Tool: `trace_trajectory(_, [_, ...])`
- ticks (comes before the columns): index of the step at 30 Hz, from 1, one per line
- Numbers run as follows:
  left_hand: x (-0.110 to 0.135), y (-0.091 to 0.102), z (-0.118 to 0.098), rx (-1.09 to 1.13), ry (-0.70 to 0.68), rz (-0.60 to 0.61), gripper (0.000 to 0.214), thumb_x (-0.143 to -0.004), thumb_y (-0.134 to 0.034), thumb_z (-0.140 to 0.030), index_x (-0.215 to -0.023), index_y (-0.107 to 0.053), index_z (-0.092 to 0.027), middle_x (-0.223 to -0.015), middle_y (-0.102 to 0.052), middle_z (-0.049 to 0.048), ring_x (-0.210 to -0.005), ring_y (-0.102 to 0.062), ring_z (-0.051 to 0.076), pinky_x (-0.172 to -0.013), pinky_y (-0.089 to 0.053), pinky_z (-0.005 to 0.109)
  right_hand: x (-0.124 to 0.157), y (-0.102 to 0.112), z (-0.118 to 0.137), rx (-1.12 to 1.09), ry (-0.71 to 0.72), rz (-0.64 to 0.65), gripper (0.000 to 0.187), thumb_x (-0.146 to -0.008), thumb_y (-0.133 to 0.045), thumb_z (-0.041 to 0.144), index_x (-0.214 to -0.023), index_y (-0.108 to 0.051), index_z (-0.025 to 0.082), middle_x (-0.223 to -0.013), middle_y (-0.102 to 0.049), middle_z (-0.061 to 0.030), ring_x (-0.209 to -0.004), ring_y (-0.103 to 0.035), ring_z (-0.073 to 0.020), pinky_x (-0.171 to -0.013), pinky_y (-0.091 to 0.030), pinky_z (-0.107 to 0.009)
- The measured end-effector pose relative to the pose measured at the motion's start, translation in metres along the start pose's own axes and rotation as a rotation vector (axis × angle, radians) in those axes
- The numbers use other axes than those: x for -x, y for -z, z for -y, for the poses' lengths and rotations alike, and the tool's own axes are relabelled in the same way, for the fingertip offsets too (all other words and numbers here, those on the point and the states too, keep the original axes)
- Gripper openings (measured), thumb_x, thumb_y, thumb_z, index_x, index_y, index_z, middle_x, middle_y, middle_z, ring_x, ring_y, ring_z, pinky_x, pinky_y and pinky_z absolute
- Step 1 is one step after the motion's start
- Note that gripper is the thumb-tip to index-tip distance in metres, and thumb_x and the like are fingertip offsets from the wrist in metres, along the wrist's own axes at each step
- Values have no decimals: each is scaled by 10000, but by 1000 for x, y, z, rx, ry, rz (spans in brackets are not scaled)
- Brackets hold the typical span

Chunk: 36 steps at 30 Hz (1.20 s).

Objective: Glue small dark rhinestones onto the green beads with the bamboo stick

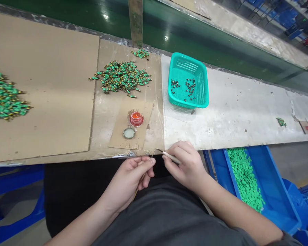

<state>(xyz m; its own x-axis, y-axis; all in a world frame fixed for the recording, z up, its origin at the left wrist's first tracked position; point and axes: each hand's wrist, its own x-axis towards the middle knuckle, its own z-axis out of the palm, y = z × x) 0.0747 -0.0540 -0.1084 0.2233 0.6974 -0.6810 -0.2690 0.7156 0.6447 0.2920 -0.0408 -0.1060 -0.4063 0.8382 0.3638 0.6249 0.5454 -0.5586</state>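
Thin stick (170, 157), head view: it is being gripped between the closed thumb and fingers of the right hand (187, 165), just over the near edge of the desk (233, 112), with its pointed tip being aimed leftward. The left hand (132, 176) is being kept just beside that tip, its fingers curled and thumb pressed to forefinger; whether anything is being pinched cannot be told. Near the same edge, a red cap (136, 118) and a pale bottle cap (129, 133) are being carried by a cardboard scrap (123, 136). Toward the far edge, a pile of green pieces (122, 77) is being shown beside a teal basket (188, 99). Below the desk's near right edge, green discs are being stored in a blue bin (277, 191).
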Motion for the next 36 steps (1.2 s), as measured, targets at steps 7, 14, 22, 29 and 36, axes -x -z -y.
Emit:
trace_trajectory(7, [-1,4,1,-19,-15,19,475,-770,-1022,-590,-647,-796,-191,-604,-685,17,-454,-492,89,-423,-294,208,1,-2,1,9,2,6,213,-1138,-703,134,-957,-697,247,-870,-781,-14,-800,-750,-204,-811,-509,-409])
trace_trajectory(14, [0,4,1,12,-14,9,445,-735,-1041,-585,-736,-842,-187,-642,-741,19,-434,-514,83,-402,-298,199,0,-2,1,14,6,19,208,-1138,-708,132,-962,-702,242,-880,-779,-14,-808,-752,-203,-812,-492,-407])
trace_trajectory(22, [0,5,0,30,-12,7,465,-722,-1064,-593,-766,-863,-176,-631,-741,10,-425,-513,75,-397,-301,189,0,-1,2,10,7,17,196,-1139,-710,137,-972,-711,239,-888,-786,-11,-813,-755,-201,-825,-495,-409])
trace_trajectory(29, [0,4,-1,28,-9,20,512,-710,-1066,-633,-740,-828,-182,-625,-745,15,-421,-531,84,-387,-307,190,0,-1,2,13,8,11,201,-1144,-709,137,-969,-716,236,-879,-779,-13,-809,-750,-199,-824,-483,-399])
trace_trajectory(36, [-2,8,3,26,-3,23,550,-721,-1051,-681,-764,-831,-178,-627,-750,12,-408,-529,81,-378,-306,192,0,-3,3,18,0,11,210,-1148,-699,149,-954,-715,228,-878,-777,-17,-808,-747,-199,-828,-470,-395])
